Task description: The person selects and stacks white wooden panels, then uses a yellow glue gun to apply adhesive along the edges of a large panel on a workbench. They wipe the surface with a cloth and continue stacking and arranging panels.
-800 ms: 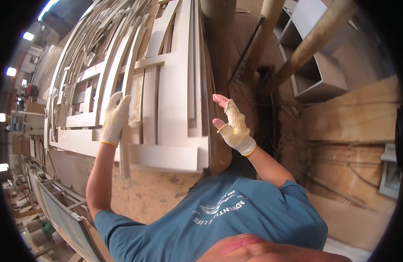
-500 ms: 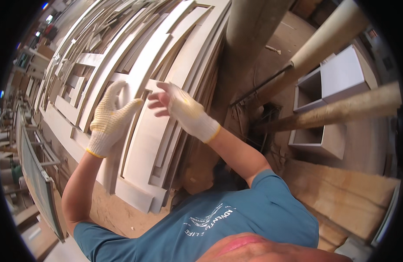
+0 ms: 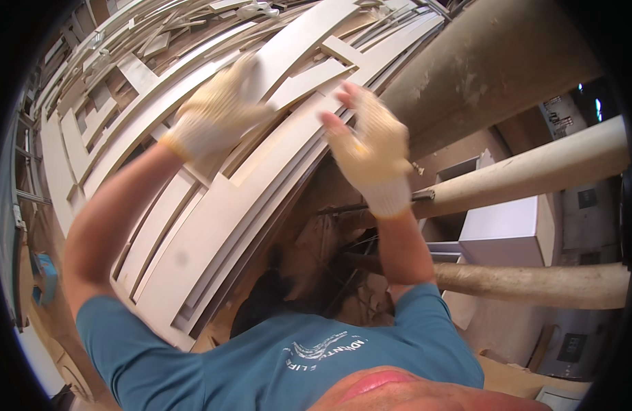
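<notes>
My left hand (image 3: 216,113), in a cream knit glove, hovers over a stack of long pale boards (image 3: 186,267). Its thumb stands apart from the fingers, whose tips are smeared by motion. Beyond that hand a wide pale board (image 3: 305,38) lies lengthwise on the stack. My right hand (image 3: 374,147), in a matching glove with bare fingertips, is raised by the stack's right edge, fingers loosely bent and apart. Between the hands is a short pale strip (image 3: 312,82). I see nothing held in either hand; whether the left touches a board I cannot tell.
A thick round post (image 3: 494,75) stands to the right of the stack. Below it two thinner poles (image 3: 535,161) cross in front of a white box-like cabinet (image 3: 501,226). Loose wood strips (image 3: 158,44) lie jumbled at the far left.
The view has shifted over the stack. Both hands have moved farther out and apart, the right one toward the thick post.
</notes>
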`<action>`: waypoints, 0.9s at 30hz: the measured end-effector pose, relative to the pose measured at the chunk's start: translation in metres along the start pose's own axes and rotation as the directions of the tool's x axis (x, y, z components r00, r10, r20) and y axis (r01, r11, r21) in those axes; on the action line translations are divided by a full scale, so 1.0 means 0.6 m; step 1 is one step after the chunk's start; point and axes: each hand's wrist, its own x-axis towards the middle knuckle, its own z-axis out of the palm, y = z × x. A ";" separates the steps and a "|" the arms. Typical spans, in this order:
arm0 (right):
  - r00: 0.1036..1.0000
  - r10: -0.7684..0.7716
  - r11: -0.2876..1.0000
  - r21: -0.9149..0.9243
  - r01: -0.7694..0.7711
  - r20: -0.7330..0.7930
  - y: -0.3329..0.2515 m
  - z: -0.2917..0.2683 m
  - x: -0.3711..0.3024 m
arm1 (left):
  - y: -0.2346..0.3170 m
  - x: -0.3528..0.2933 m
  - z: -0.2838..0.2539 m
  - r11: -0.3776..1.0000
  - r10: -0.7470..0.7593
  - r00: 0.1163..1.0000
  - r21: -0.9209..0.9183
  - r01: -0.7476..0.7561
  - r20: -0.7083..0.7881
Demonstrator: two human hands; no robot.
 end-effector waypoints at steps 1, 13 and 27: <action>0.974 -0.224 0.951 -0.225 0.211 -0.037 0.001 -0.041 -0.001 | 0.001 0.077 0.026 1.000 0.023 1.000 0.010 -0.023 0.002; 0.793 -0.379 0.211 -0.790 0.576 0.477 0.112 -0.163 0.084 | 0.145 0.705 0.418 1.000 0.011 0.975 0.025 -0.017 0.223; 0.789 -0.475 0.300 -0.771 0.561 0.390 0.121 -0.161 0.072 | 0.134 0.635 0.435 0.987 -0.138 0.986 0.092 0.129 0.097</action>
